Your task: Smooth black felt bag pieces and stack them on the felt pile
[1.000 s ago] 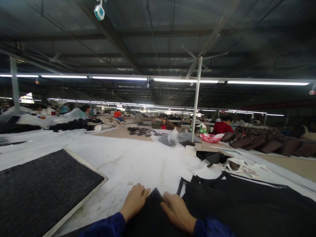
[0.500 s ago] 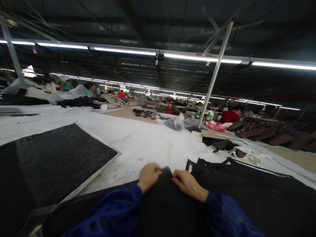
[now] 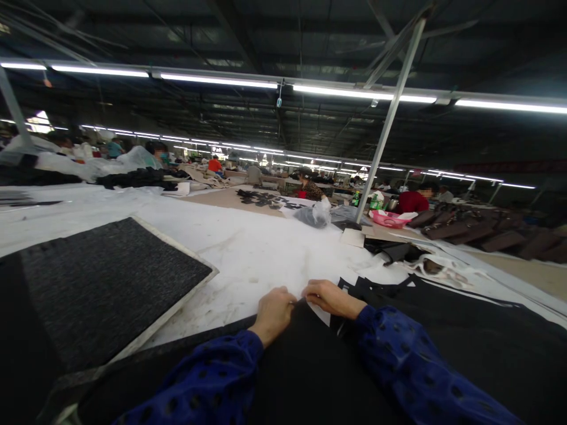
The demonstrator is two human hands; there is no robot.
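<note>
Pinching the black sheet point(image 3: 305, 372) at its far corner

From my remote seat, I see the black sheet directly below the hands, running back toward the wearer, its far corner at the fingertips. My left hand point(image 3: 274, 313) grasps that corner, fingers drawn together with the thumb. My right hand point(image 3: 334, 298) is curled in beside it, fingertips almost meeting the left's; whether cloth sits between its fingers I cannot tell. I take this close pairing at the corner as a way to control a thin, limp edge without dragging the rest. A pale wedge point(image 3: 319, 314) shows under the right palm; I cannot tell if it is bare surface or another layer.

Just right of the right hand lie overlapping black pieces point(image 3: 469, 330), probably put there to be within easy reach. Left of the left hand, a dark grey panel point(image 3: 110, 283) with a pale border lies flat, which I judge spares it creases. Between panel and hands, the white top of the desk point(image 3: 252, 242) stretches forward, likely pale so that dark cloth stands out.

Beyond the right hand sit black and white scraps point(image 3: 434, 265), seemingly pushed aside. Farther ahead are a plastic bag point(image 3: 315, 213) and a pink basket point(image 3: 390, 219), well apart from the hands.
</note>
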